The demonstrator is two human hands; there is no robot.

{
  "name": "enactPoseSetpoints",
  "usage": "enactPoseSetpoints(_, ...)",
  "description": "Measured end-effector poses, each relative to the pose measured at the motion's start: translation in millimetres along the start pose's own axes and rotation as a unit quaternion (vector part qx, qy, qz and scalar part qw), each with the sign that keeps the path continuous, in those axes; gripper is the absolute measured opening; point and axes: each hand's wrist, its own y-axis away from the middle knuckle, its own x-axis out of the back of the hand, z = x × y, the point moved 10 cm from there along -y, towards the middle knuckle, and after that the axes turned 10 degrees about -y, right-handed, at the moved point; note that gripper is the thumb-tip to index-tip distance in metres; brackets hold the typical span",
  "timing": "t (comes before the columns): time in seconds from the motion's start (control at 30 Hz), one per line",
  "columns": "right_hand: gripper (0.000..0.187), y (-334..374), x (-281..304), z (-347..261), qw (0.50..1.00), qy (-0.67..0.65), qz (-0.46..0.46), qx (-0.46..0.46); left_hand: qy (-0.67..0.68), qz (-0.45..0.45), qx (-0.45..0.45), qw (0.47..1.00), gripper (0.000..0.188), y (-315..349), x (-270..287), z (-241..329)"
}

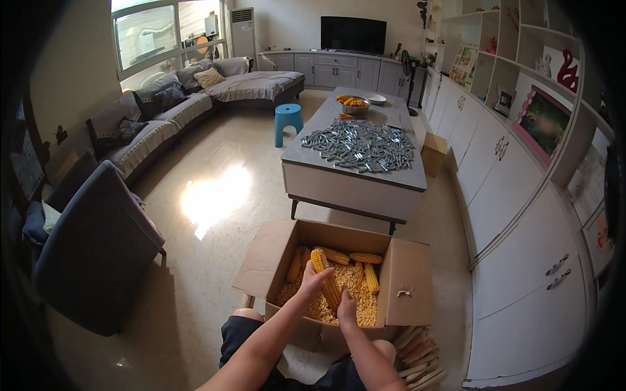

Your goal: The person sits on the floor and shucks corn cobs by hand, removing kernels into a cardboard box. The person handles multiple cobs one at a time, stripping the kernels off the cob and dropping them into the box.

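- Judging progress as partway: finding unshelled cobs (pixel 295 268) along the left side inside the cardboard box (pixel 261 260), apparently left to do.
- Wrapping the left hand (pixel 317 279) around the upper part of a yellow corn cob (pixel 331 294), tilted over the box.
- Curling the right hand (pixel 347 307) against that cob's lower end; unable to tell whether gripping or just pressing.
- Showing more full cobs in a metal bowl (pixel 353 111), seemingly untouched.
- Seeing loose kernels (pixel 370 317) spread beneath, probably work done.
- Spotting pale, seemingly stripped cobs (pixel 420 362) heaped outside, lower right.
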Motion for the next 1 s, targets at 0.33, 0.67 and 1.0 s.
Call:
enactPoseSetpoints(0.33, 0.059, 5, -6, 0, 0.999, -0.019, -0.009, -0.025, -0.017, 0.019, 0.012, 1.0, 0.038, 4, -4, 5)
enactPoseSetpoints(0.67, 0.06, 17, -5, -20, 0.999, 0.03, -0.006, -0.023, -0.02, 0.015, 0.01, 1.0, 0.04, 13, -4, 4)
enactPoseSetpoints(1.0, 0.053, 22, -29, -48, 0.979, 0.158, -0.128, 0.016, 0.049, 0.032, 0.01, 0.998, 0.031, 14, 7, -1)
